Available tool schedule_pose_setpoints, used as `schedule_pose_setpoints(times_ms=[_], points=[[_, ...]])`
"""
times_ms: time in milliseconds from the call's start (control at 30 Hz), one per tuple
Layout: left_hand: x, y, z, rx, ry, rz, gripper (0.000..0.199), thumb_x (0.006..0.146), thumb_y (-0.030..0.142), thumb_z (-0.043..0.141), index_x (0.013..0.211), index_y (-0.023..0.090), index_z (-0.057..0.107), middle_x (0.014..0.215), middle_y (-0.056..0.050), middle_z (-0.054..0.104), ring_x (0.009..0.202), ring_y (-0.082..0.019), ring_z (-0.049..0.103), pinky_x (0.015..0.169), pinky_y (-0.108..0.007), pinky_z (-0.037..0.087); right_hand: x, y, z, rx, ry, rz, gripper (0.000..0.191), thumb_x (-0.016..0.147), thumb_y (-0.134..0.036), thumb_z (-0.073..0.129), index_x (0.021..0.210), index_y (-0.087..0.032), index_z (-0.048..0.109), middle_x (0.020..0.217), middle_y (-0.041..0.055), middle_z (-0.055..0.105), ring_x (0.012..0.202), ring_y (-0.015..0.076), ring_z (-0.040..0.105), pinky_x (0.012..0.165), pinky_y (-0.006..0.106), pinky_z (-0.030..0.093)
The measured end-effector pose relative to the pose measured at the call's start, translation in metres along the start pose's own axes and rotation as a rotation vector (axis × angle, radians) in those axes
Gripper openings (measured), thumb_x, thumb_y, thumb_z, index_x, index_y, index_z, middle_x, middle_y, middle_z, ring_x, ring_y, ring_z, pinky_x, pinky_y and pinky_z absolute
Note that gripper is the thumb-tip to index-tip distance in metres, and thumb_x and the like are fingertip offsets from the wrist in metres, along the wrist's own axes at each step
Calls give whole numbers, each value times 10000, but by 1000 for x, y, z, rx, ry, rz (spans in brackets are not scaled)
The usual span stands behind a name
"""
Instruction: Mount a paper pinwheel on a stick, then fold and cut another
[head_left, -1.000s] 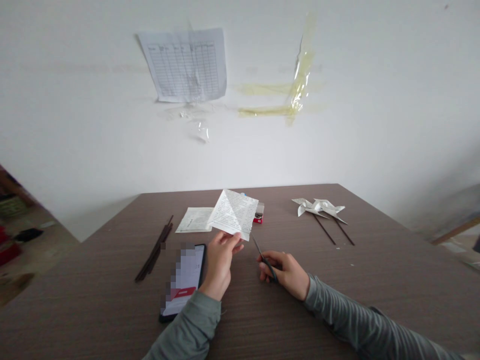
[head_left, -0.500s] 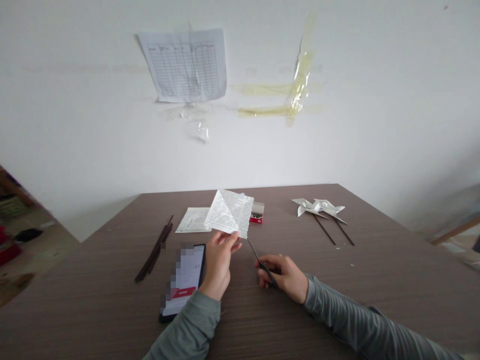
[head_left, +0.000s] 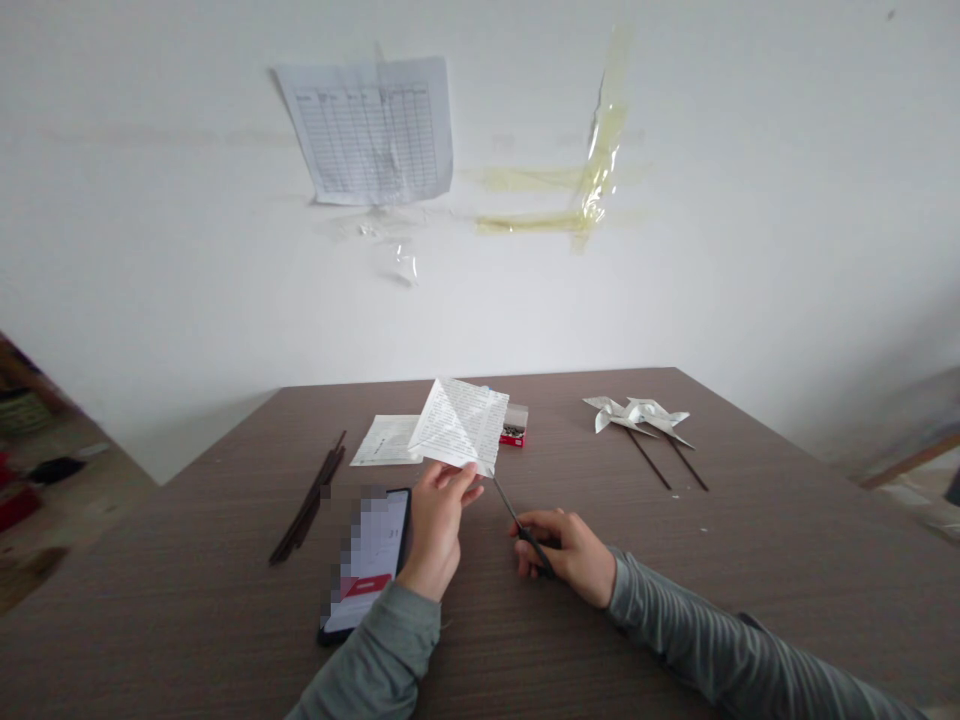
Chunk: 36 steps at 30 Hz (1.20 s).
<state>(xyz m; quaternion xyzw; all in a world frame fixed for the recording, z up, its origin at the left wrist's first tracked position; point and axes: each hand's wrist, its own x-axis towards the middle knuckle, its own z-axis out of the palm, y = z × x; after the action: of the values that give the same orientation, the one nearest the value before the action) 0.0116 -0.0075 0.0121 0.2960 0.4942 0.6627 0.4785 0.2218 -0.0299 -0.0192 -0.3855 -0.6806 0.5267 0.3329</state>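
Observation:
A square sheet of printed paper point(head_left: 461, 425), creased along its diagonals, is pinched at its lower edge by my left hand point(head_left: 441, 520) and held above the table. My right hand point(head_left: 566, 550) grips dark scissors point(head_left: 531, 545) by the handles. Their blades point up and left, with the tips at the paper's lower right corner. Whether the tips are around the paper's edge or only touching it is hard to make out. Behind the paper, partly covered by it, stands a small red box point(head_left: 514, 437) with small dark items inside.
Flat paper squares point(head_left: 384, 441) lie behind my left hand. Several dark sticks point(head_left: 309, 500) lie at the left, near a phone point(head_left: 371, 560). Two paper pinwheels point(head_left: 637, 413) on sticks rest at the right. The brown table point(head_left: 750, 560) meets a white wall at the back.
Hardly anything differs. The scissors' tips have shifted very slightly at the paper's corner; both hands stay in the same places.

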Motion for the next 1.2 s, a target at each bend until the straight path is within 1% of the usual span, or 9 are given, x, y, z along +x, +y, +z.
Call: schedule_pose_setpoints(times_ms=[100, 233, 333, 433, 600, 833, 967, 1067, 1200], points=[[0, 0, 0, 0, 0, -3, 345, 682, 258, 1119, 837, 229, 812, 883, -22, 900, 803, -210, 848, 739, -301, 701, 0, 1, 0, -5, 7, -5, 551, 929, -804, 956, 981, -271, 825, 718, 48, 867, 620, 256, 735, 738, 419, 671], [0, 0, 0, 3, -3, -6, 318, 702, 240, 1099, 848, 238, 817, 894, -17, 902, 820, -215, 853, 757, -305, 704, 0, -2, 0, 2, 17, -19, 558, 916, -815, 979, 951, -276, 836, 712, 42, 876, 600, 252, 739, 722, 417, 695], [0, 1, 0, -7, 6, -14, 279, 714, 216, 1069, 842, 238, 822, 888, -17, 897, 815, -208, 846, 750, -299, 694, -1, -4, 0, 5, 24, -27, 555, 928, -811, 975, 947, -274, 836, 707, 49, 876, 591, 256, 734, 701, 418, 691], [0, 1, 1, -18, 14, -18, 254, 712, 202, 1049, 841, 231, 832, 880, -20, 894, 804, -202, 837, 732, -290, 681, -1, -3, 0, 8, 14, -9, 546, 915, -798, 972, 963, -272, 836, 715, 60, 874, 610, 265, 738, 718, 427, 679], [0, 1, 1, -2, 4, -16, 292, 705, 212, 1082, 850, 239, 830, 890, -23, 903, 814, -214, 848, 723, -291, 677, -1, 3, 4, 18, 73, 17, 504, 889, -782, 962, 925, -293, 843, 718, 79, 862, 620, 295, 743, 724, 448, 666], [1, 0, 0, -29, 9, -6, 317, 637, 249, 1086, 840, 227, 844, 871, -32, 909, 794, -210, 847, 683, -273, 660, -2, -2, 3, 7, 36, 5, 541, 922, -808, 945, 948, -283, 819, 704, 62, 844, 618, 269, 716, 717, 425, 658], [1, -1, -1, -39, -5, 4, 359, 601, 279, 1105, 840, 222, 844, 857, -25, 909, 772, -203, 845, 674, -271, 666, 1, 2, 1, -1, 6, 5, 585, 918, -841, 937, 983, -276, 797, 702, 46, 834, 617, 248, 703, 718, 404, 642], [2, -3, -1, -37, -10, 11, 392, 597, 295, 1128, 849, 221, 836, 857, -17, 907, 760, -198, 846, 670, -270, 669, 2, 6, 0, -17, -22, 4, 586, 938, -833, 933, 1012, -267, 798, 714, 52, 844, 635, 247, 712, 737, 404, 646], [4, -5, -2, -33, -10, 15, 397, 608, 297, 1136, 873, 218, 851, 869, -20, 913, 761, -201, 852, 673, -274, 677, 3, 10, -1, -9, -17, 2, 566, 939, -815, 956, 1003, -273, 804, 708, 55, 848, 635, 253, 724, 720, 399, 653]])
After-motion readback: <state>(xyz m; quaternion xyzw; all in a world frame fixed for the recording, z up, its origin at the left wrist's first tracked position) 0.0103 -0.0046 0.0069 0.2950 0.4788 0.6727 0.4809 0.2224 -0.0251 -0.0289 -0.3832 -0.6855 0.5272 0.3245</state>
